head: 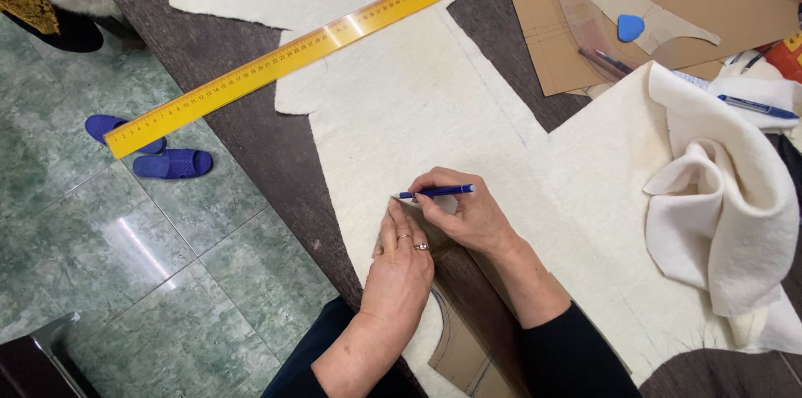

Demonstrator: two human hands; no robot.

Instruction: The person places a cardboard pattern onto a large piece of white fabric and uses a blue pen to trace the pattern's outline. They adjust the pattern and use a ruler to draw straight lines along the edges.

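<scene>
My right hand [468, 212] grips a blue pen [436, 192], its tip touching the white felt fabric [418, 106] right at the corner of a brown cardboard pattern piece [455, 344]. My left hand [399, 268] lies flat on that pattern, fingers together, pressing it onto the felt near the table's front edge. Two rings show on its fingers. The pattern is mostly hidden under both hands and my forearms.
A long yellow ruler [284, 60] lies diagonally across the felt and the dark wooden table [234, 114]. Cardboard patterns [585, 14], blue tailor's chalk [630, 27], another pen [756, 106] and bunched felt [723, 197] sit at right. Blue slippers [167, 162] lie on the green tiled floor.
</scene>
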